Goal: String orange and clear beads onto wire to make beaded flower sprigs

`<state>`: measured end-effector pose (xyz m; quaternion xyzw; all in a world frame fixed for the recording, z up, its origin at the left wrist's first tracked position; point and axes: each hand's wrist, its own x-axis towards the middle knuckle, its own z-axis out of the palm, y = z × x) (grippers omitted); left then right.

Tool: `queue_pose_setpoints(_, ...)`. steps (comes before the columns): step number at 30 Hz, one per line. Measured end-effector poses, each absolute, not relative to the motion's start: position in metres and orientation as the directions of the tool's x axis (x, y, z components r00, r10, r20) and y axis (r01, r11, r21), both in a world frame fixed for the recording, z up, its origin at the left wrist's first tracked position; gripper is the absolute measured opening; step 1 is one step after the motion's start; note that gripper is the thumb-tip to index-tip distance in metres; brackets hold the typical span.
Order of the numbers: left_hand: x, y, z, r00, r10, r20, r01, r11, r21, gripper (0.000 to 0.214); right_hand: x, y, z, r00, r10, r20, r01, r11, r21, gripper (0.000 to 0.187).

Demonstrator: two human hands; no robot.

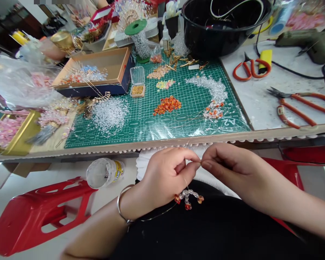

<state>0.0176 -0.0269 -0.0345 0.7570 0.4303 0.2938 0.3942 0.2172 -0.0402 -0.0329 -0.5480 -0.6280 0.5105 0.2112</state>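
My left hand (169, 171) and my right hand (227, 166) meet fingertip to fingertip in front of the table edge. Each is closed in a pinch on thin wire, of which only a little shows between the fingers. Below my left hand hangs a beaded wire sprig (187, 196), with clear beads along its branches and orange-red beads at the tips. A loose length of thin wire trails from it toward the bracelet (121, 202) on my left wrist. Nearest on the table lie a pile of orange beads (168, 104) and finished clear-and-orange sprigs (213, 110).
A green cutting mat (141, 124) carries piles of clear beads (109, 113) and a small box of gold beads (138, 90). Orange-handled pliers (300, 103), cutters (250, 68) and a glue gun (310, 43) lie right. Behind stands a black basin (206, 39). A red stool (24, 216) stands lower left.
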Motion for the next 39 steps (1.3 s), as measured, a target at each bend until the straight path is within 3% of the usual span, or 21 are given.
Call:
queue_pose_setpoints(3,0.015,-0.024,-0.035,0.431,0.888,-0.162,0.138,0.113,0.984,0.025,0.223,-0.038,-0.035,-0.276,0.916,-0.290,0.435,-0.150,-0.888,0.030)
queue_pose_setpoints(6,0.008,-0.022,-0.036,0.383,0.875,-0.298,-0.123,0.368,0.922,0.033,0.230,-0.034,-0.040,-0.234,0.931,-0.279,0.320,-0.198,-0.927,0.030)
queue_pose_setpoints(8,0.003,-0.021,-0.037,0.383,0.851,-0.360,-0.176,0.449,0.876,0.029,0.233,-0.033,-0.044,-0.205,0.936,-0.287,0.186,-0.251,-0.950,0.029)
queue_pose_setpoints(11,-0.002,-0.023,-0.040,0.490,0.749,-0.446,-0.060,0.540,0.840,0.017,0.234,-0.032,-0.049,-0.177,0.925,-0.336,0.008,-0.340,-0.940,0.027)
queue_pose_setpoints(16,-0.004,-0.029,-0.039,0.683,0.513,-0.520,0.253,0.501,0.827,0.008,0.231,-0.030,-0.051,-0.177,0.918,-0.354,-0.118,-0.377,-0.919,0.031)
queue_pose_setpoints(18,-0.005,-0.028,-0.037,0.720,0.442,-0.535,0.299,0.498,0.814,0.009,0.230,-0.030,-0.050,-0.184,0.913,-0.365,-0.146,-0.393,-0.908,0.030)
queue_pose_setpoints(20,-0.006,-0.026,-0.038,0.719,0.454,-0.525,0.279,0.503,0.818,0.009,0.230,-0.030,-0.050,-0.188,0.907,-0.377,-0.149,-0.406,-0.902,0.027)
queue_pose_setpoints(27,0.007,-0.019,-0.047,0.535,0.647,-0.542,0.028,0.628,0.778,0.004,0.227,-0.032,-0.047,-0.100,0.944,-0.315,0.003,-0.316,-0.949,0.028)
queue_pose_setpoints(30,0.017,-0.019,-0.049,0.488,0.703,-0.517,-0.040,0.610,0.791,0.006,0.222,-0.035,-0.045,0.013,0.982,-0.190,0.231,-0.188,-0.955,0.019)
queue_pose_setpoints(34,0.026,-0.019,-0.048,0.518,0.709,-0.479,-0.105,0.608,0.787,0.013,0.213,-0.038,-0.046,-0.013,0.999,0.049,0.653,0.046,-0.756,0.014)
queue_pose_setpoints(39,0.029,-0.017,-0.050,0.530,0.677,-0.511,-0.147,0.667,0.731,0.015,0.203,-0.038,-0.049,-0.085,0.991,0.101,0.731,0.131,-0.669,0.018)
